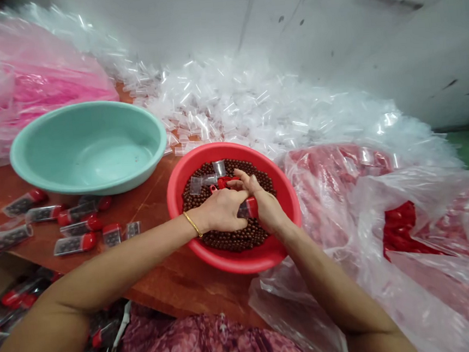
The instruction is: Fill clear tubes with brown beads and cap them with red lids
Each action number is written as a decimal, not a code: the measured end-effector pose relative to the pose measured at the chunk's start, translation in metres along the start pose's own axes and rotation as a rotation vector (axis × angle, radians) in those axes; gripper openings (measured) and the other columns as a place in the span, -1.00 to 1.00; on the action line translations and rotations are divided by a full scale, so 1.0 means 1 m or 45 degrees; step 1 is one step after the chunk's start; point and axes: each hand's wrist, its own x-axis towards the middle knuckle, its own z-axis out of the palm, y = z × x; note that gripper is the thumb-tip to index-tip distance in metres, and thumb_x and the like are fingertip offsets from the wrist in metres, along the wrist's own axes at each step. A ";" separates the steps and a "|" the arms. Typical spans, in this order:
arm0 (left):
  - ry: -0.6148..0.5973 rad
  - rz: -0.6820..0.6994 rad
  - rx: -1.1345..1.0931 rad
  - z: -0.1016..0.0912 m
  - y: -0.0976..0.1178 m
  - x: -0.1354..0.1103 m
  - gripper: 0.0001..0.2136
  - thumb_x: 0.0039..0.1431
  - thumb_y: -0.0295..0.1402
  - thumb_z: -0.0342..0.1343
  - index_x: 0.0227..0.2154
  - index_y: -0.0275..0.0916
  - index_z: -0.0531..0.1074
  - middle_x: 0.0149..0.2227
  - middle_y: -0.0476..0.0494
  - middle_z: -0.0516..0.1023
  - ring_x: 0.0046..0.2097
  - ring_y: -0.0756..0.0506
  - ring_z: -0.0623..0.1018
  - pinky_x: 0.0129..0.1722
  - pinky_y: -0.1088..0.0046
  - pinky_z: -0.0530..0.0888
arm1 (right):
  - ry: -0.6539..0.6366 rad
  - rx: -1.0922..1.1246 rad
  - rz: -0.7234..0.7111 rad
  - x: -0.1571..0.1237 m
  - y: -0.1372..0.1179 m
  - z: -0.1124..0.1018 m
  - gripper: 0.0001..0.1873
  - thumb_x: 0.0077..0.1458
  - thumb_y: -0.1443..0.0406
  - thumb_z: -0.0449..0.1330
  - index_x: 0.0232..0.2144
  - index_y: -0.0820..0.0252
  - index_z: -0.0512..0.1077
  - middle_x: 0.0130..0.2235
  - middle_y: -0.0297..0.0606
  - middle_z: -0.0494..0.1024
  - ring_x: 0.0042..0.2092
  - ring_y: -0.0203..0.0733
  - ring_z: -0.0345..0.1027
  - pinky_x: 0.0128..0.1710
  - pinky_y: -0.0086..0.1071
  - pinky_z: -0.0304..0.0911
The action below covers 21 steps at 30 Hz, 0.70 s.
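A red bowl (185, 177) full of small brown balls (232, 239) sits on the wooden table. Both my hands meet over it. My left hand (221, 210), a gold bangle at its wrist, is closed around a clear tube (243, 209) filled with brown balls. My right hand (261, 198) is closed on the tube's red cap (252, 207) at its end. Empty clear tubes (202, 183) and a loose red cap (223, 181) lie on the balls at the bowl's far side.
An empty teal basin (88, 147) stands at the left. Several filled red-capped tubes (75, 228) lie on the table (155, 205) in front of it. A heap of clear empty tubes (228, 100) fills the back. A plastic bag of red caps (398, 222) lies right; pink bag (25, 90) far left.
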 end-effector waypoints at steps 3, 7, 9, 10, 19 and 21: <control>-0.078 -0.009 0.127 0.002 0.000 -0.002 -0.76 -0.09 -0.38 0.10 -0.30 -0.36 0.43 -0.35 -0.26 0.55 -0.29 -0.20 0.54 -0.27 0.32 0.46 | 0.058 -0.327 -0.203 -0.005 0.004 -0.003 -0.27 0.11 -0.19 -0.13 0.17 0.05 0.26 0.16 -0.22 0.36 0.23 -0.06 0.13 0.28 -0.09 -0.07; -0.138 -0.058 0.251 0.005 0.001 -0.001 -0.78 -0.07 -0.37 0.09 -0.33 -0.35 0.45 -0.37 -0.28 0.55 -0.28 -0.23 0.55 -0.27 0.30 0.45 | 0.080 -0.458 -0.296 -0.005 0.011 -0.002 -0.16 0.06 -0.26 -0.16 0.19 0.09 0.23 0.22 -0.18 0.28 0.32 -0.05 -0.05 0.32 -0.05 -0.23; -0.112 -0.055 0.223 0.000 0.004 -0.001 -0.79 -0.08 -0.36 0.09 -0.34 -0.34 0.45 -0.36 -0.26 0.55 -0.31 -0.20 0.55 -0.32 0.33 0.44 | -0.036 -0.264 -0.151 0.001 0.011 -0.005 -0.12 0.07 -0.27 -0.30 0.17 0.10 0.25 0.09 -0.14 0.43 0.23 -0.07 0.15 0.23 -0.07 0.02; -0.075 -0.062 0.198 -0.004 0.006 -0.002 -0.79 -0.08 -0.36 0.09 -0.34 -0.32 0.44 -0.37 -0.23 0.55 -0.34 -0.17 0.54 -0.35 0.37 0.42 | -0.085 -0.168 -0.088 0.005 0.010 -0.008 -0.09 0.08 -0.27 -0.39 0.16 0.12 0.27 0.01 -0.13 0.49 0.16 -0.07 0.25 0.15 -0.09 0.15; 0.165 -0.673 0.464 -0.067 -0.027 -0.172 -0.78 0.11 -0.18 -0.09 -0.42 -0.17 0.36 -0.57 0.08 0.44 -0.50 0.00 0.42 -0.47 0.52 0.20 | -0.127 -1.579 -0.354 0.039 0.005 -0.069 -0.75 0.13 0.23 0.09 -0.27 0.17 0.54 -0.25 -0.15 0.57 -0.20 -0.08 0.39 -0.13 -0.24 0.24; 0.071 -0.936 0.590 -0.066 -0.058 -0.235 -0.76 0.13 -0.15 -0.16 -0.45 -0.12 0.35 -0.63 0.14 0.42 -0.55 -0.03 0.39 -0.49 0.49 0.14 | -0.215 -1.822 -0.414 0.040 0.008 -0.068 -0.72 0.13 0.29 0.08 -0.15 0.22 0.50 -0.15 -0.08 0.54 -0.12 -0.04 0.36 -0.12 -0.25 0.23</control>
